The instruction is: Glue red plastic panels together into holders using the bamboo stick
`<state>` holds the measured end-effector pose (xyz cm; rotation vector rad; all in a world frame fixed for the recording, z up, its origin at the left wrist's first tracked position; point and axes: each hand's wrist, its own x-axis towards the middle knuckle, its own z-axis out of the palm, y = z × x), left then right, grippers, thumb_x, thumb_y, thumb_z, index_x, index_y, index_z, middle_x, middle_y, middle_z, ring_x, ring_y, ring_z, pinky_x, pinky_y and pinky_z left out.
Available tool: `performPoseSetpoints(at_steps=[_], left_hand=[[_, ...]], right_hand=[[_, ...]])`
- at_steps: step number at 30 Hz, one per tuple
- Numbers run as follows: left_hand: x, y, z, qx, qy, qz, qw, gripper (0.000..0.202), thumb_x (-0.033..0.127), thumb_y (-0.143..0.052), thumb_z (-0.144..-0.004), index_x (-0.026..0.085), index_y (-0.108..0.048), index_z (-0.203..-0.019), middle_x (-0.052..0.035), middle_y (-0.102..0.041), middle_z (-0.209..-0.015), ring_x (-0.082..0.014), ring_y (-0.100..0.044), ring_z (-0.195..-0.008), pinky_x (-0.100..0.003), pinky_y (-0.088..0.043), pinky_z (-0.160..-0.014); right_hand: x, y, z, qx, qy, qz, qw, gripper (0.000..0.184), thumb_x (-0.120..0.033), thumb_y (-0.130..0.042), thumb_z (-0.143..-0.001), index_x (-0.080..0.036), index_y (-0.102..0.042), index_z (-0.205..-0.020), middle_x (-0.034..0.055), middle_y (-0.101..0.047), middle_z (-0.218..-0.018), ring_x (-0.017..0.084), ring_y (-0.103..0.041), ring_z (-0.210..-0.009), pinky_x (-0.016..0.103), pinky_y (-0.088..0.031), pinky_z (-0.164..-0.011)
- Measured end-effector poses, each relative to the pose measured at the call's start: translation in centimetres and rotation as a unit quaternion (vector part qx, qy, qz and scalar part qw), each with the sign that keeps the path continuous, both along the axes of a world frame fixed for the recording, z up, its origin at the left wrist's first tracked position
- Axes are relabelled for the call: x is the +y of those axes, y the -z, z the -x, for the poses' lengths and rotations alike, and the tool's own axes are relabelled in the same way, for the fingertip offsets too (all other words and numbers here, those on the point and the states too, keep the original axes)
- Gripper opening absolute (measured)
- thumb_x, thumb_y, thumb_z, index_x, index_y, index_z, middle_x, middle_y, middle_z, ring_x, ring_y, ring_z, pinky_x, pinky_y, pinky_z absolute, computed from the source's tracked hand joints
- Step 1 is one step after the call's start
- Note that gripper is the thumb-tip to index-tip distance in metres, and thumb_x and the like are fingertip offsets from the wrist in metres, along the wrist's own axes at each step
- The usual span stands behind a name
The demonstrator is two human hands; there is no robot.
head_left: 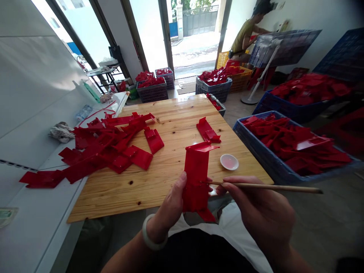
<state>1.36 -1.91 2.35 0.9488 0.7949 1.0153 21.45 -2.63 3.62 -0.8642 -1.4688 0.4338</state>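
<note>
My left hand [174, 201] is closed around a flat red plastic part [196, 178] with bent flaps at its top and bottom, held up near the table's front edge. Between the fingers of my right hand [256, 212] is a thin paintbrush [267, 186] with a wooden handle. Its tip touches the right side of the red part's face. Just beyond my right hand sits a small white dish [229, 162] with pinkish content. A similar red part [208, 131] lies farther back on the table. On the left, many more red parts [110, 144] form a loose pile.
The wooden table [170, 110] is in front of me. Crates [241, 129] filled with red parts stand at the right, with more crates [152, 93] near the doorway. A crumpled cloth [61, 131] and a plastic bottle [84, 112] lie at left. A person [245, 38] sits working at back right.
</note>
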Motion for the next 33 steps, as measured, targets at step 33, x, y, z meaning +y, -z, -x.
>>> performPoseSetpoints(at_steps=[33], left_hand=[[7.3,0.8,-1.7,0.078,-0.088,0.005,0.993,0.074,0.07,-0.038,-0.107,0.008,-0.075,-0.121,-0.023,-0.083,-0.115,-0.0321,-0.081,-0.095,-0.043,-0.064,-0.085]], right_hand=[[1.4,1.3,-2.2,0.016,0.108,0.086,0.99,0.022,-0.046,-0.08,-0.098,-0.028,-0.084,-0.086,-0.0013,-0.083,-0.074,0.022,-0.081,-0.065,0.027,-0.068,-0.065]])
